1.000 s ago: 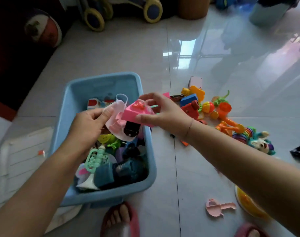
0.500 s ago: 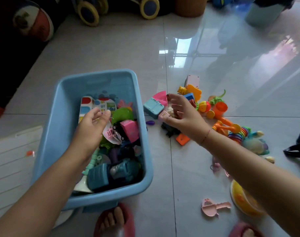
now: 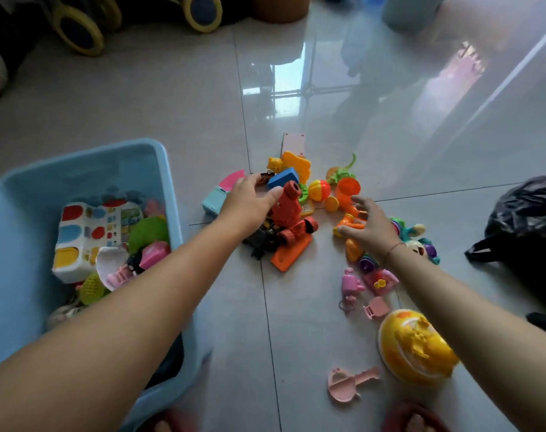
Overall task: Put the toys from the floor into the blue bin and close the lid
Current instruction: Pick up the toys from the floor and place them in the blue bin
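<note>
The blue bin (image 3: 19, 244) sits on the tiled floor (image 3: 172, 98) at the person's left, lidless and already well filled: a white button-board toy (image 3: 87, 235) lies on top, with a green piece (image 3: 147, 232) and a pink block (image 3: 154, 253) just beside it. To the right of the bin, a heap of toys lies loose on the tiles. The left hand (image 3: 249, 202) reaches out over that heap with fingers straight and loosely together, holding nothing, its thumb right by the top of a red-orange truck (image 3: 292, 213); I can't tell whether it is actually touching. A blue block (image 3: 283, 177) and a teal box (image 3: 214, 201) lie on either side of that hand. The right hand (image 3: 373, 227) is spread wide, palm down, empty, over some orange pieces (image 3: 346, 224) near an orange cup (image 3: 348, 188). Closer to the person, a yellow dome toy (image 3: 415, 347) and a pink scoop (image 3: 349, 381) lie apart from the heap. A black plastic bag (image 3: 527, 219) slumps at the far right, and yellow-rimmed wheels (image 3: 78, 32) show at the back.
</note>
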